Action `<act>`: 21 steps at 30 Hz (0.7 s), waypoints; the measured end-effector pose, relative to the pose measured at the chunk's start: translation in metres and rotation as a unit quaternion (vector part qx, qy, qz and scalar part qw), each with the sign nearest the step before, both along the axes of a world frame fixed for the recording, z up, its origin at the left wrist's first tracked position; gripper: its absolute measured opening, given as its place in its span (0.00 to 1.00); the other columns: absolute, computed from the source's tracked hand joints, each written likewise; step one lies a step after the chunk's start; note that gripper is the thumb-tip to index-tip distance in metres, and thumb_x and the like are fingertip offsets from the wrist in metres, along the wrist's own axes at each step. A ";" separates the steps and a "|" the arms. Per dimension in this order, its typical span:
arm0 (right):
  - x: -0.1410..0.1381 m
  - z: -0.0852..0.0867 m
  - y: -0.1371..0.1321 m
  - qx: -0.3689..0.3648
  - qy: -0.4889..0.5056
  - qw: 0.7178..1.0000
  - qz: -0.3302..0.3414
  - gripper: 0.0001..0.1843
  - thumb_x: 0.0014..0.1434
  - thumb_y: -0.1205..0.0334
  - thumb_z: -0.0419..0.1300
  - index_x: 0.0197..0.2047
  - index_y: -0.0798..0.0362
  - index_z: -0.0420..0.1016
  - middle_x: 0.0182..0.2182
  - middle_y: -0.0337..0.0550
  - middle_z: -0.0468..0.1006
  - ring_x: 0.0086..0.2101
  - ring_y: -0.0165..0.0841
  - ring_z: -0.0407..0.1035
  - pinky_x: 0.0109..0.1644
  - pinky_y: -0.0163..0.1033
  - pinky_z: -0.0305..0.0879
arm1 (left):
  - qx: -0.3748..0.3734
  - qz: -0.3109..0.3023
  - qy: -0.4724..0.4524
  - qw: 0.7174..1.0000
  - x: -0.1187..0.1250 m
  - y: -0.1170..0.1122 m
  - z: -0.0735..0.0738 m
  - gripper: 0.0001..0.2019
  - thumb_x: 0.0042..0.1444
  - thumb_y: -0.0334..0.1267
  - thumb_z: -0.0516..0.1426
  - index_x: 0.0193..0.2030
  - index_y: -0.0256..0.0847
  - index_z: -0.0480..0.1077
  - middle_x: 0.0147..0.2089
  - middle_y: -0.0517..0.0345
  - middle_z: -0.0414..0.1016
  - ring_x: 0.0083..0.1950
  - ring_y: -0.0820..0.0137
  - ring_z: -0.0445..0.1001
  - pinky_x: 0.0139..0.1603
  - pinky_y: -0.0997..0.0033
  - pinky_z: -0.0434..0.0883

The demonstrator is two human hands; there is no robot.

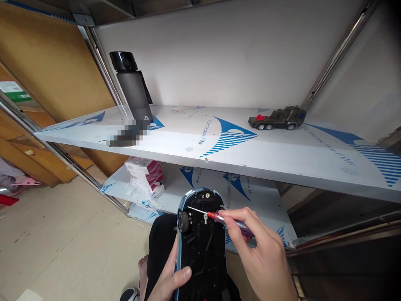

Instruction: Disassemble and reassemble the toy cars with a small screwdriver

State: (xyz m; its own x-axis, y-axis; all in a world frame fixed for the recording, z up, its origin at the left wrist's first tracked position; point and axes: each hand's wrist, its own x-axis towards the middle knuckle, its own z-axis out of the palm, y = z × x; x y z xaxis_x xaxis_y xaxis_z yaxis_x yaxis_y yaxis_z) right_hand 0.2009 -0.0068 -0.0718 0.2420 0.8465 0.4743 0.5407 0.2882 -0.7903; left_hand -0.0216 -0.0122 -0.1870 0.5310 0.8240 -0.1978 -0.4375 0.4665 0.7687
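My left hand (169, 278) grips a toy car (200, 246) from below, with the thumb across its black underside. The car lies on its back, its blue body showing at the edges and a small wheel (184, 221) at the upper left. My right hand (253, 246) pinches a small screwdriver (211, 215) with a red-and-purple handle. Its thin steel shaft lies across the top of the underside, and the tip points left, near the wheel. I cannot tell whether the tip touches the car.
Behind the car stands a steel shelf unit with blue-printed protective film. Its upper shelf (219, 144) holds a black water bottle (131, 88) and a green toy truck (278, 118). Wrapped packets (144, 177) lie on the lower shelf (188, 184). My black-clad leg (161, 242) is below.
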 end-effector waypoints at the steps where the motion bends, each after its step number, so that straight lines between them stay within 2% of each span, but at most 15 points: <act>1: 0.000 0.000 0.000 -0.001 0.004 1.000 -0.002 0.09 0.76 0.56 0.60 0.43 0.40 0.82 0.39 0.30 0.86 0.38 0.30 0.81 0.42 0.29 0.73 | 0.003 0.008 0.019 1.000 -0.002 0.000 -0.002 0.39 0.67 0.47 0.62 0.82 0.53 0.55 0.83 0.56 0.59 0.86 0.50 0.41 0.84 0.44 0.36; 5: 0.001 -0.002 0.003 -0.024 0.018 0.999 0.012 0.08 0.75 0.56 0.61 0.50 0.36 0.82 0.45 0.29 0.87 0.43 0.29 0.82 0.46 0.29 0.74 | -0.003 0.031 0.091 0.995 -0.007 0.000 -0.007 0.43 0.60 0.52 0.68 0.80 0.57 0.60 0.82 0.59 0.61 0.86 0.47 0.32 0.83 0.39 0.36; 9: 0.002 -0.005 0.006 -0.037 0.007 0.999 0.038 0.06 0.75 0.56 0.63 0.50 0.36 0.82 0.46 0.30 0.86 0.46 0.31 0.81 0.49 0.32 0.73 | -0.017 0.035 0.079 0.996 -0.003 0.002 -0.009 0.47 0.53 0.57 0.71 0.79 0.57 0.64 0.83 0.60 0.58 0.86 0.43 0.36 0.83 0.44 0.44; 13: -0.001 -0.009 0.009 -0.059 -0.011 0.997 0.043 0.06 0.75 0.56 0.61 0.51 0.36 0.79 0.46 0.31 0.84 0.46 0.33 0.79 0.50 0.35 0.72 | -0.019 0.048 0.072 0.996 0.001 0.001 -0.012 0.45 0.57 0.55 0.68 0.80 0.58 0.61 0.84 0.62 0.56 0.86 0.45 0.36 0.83 0.43 0.44; 17: -0.003 -0.013 0.015 -0.137 -0.015 0.989 0.061 0.10 0.79 0.54 0.51 0.57 0.36 0.72 0.53 0.36 0.81 0.52 0.36 0.77 0.55 0.41 0.71 | -0.025 0.069 0.114 0.991 -0.002 0.001 -0.017 0.41 0.60 0.55 0.66 0.79 0.62 0.61 0.82 0.67 0.59 0.86 0.46 0.35 0.83 0.44 0.43; 19: -0.002 -0.015 0.019 -0.175 -0.015 0.983 0.054 0.13 0.80 0.52 0.46 0.59 0.37 0.68 0.55 0.39 0.79 0.55 0.38 0.75 0.57 0.45 0.70 | -0.026 0.072 0.128 0.989 -0.004 0.002 -0.019 0.43 0.59 0.55 0.67 0.80 0.59 0.61 0.82 0.64 0.59 0.86 0.45 0.37 0.83 0.44 0.41; 21: 0.003 -0.016 0.026 -0.198 -0.012 0.979 0.043 0.13 0.80 0.49 0.47 0.60 0.37 0.66 0.55 0.42 0.79 0.56 0.41 0.74 0.57 0.47 0.69 | -0.028 0.072 0.129 0.989 -0.006 0.003 -0.021 0.44 0.59 0.55 0.67 0.80 0.56 0.60 0.82 0.61 0.59 0.86 0.45 0.38 0.83 0.45 0.40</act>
